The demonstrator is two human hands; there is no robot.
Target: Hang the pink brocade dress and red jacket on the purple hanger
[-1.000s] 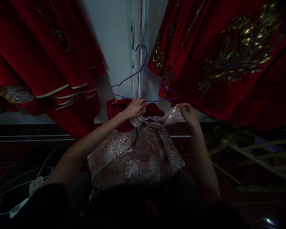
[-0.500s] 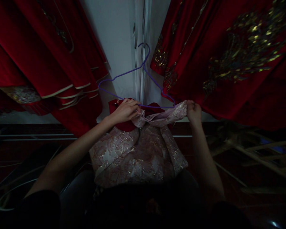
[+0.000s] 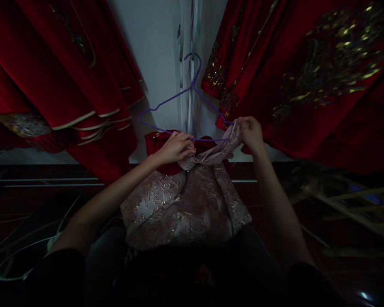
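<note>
Taking the pale brocade dress (image 3: 195, 204) as the middle of the dial, it lies toward the person's lap, its band (image 3: 213, 158) lifted at 12 to 1 o'clock. The purple hanger (image 3: 193, 85) stands at 12, hook farthest away; whether the hook is caught on anything I cannot tell. Red cloth (image 3: 169, 168) shows behind the band.

The left hand (image 3: 176, 148), near 12, has its fingers bent down over the band's near-middle end, apparently pinching it; the thumb is hidden, and the hanger's lower bar passes out of sight at that hand, so I cannot tell whether it is gripped too. The right hand (image 3: 250, 132), between 1 and 2, pinches the band's other end between thumb and fingertips, right at the hanger's 3 o'clock tip, which the cloth hides.

Handled well, the band would be drawn taut but gently, its mouth spread so the wire does not snag the metallic threads, with the left grip as an anchor and the hanger level. The thin wire probably bends or swings easily, so small pulls suit it.

Red gowns hang at 10 to 11 (image 3: 51, 64) and 1 to 2 (image 3: 259, 98). No brand, label or writing can be read in this dim light.
</note>
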